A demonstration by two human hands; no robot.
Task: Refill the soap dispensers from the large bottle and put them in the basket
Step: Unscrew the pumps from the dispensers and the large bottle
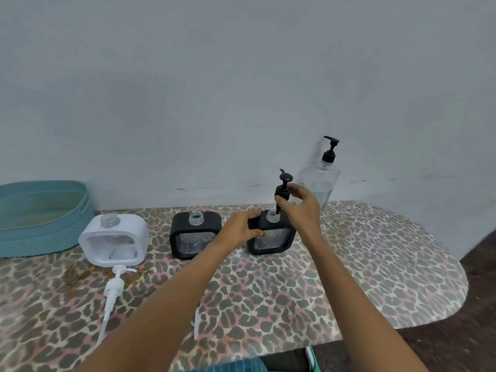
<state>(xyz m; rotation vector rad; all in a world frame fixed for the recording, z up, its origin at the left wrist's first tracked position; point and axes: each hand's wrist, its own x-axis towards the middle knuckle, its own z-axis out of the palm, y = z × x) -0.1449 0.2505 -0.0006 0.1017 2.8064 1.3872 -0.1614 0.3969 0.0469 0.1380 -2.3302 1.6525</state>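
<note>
Pale grey wall (pixel 241 89) behind; table (pixel 375 264) with a leopard-print cover, rounded at its right end. Teal basket (pixel 40 232) at far left, against the wall, holding no dispenser. 3 dispensers stand upright in 1 row, all with bare clear necks: white dispenser (pixel 114 244) just beside the basket, middle dispenser (pixel 194 240) in black, right dispenser (pixel 273 238) in black. White pump (pixel 114 287) lies flat in front of the white dispenser, stem toward the viewer. A thin white tube (pixel 196 323) lies nearer, partly hidden by the left forearm. Bottle (pixel 319 183), large and clear with its black pump still on, stands at the wall behind the right dispenser; the right hand covers part of its base. Left hand (pixel 241 228): fingers and thumb curled round the upper left corner of the right dispenser, gripping it. Right hand (pixel 302 208): fingertips pinch the collar of the black pump (pixel 283 187), held upright above that dispenser's neck, stem end at the rim; whether it is inside, cannot tell.
</note>
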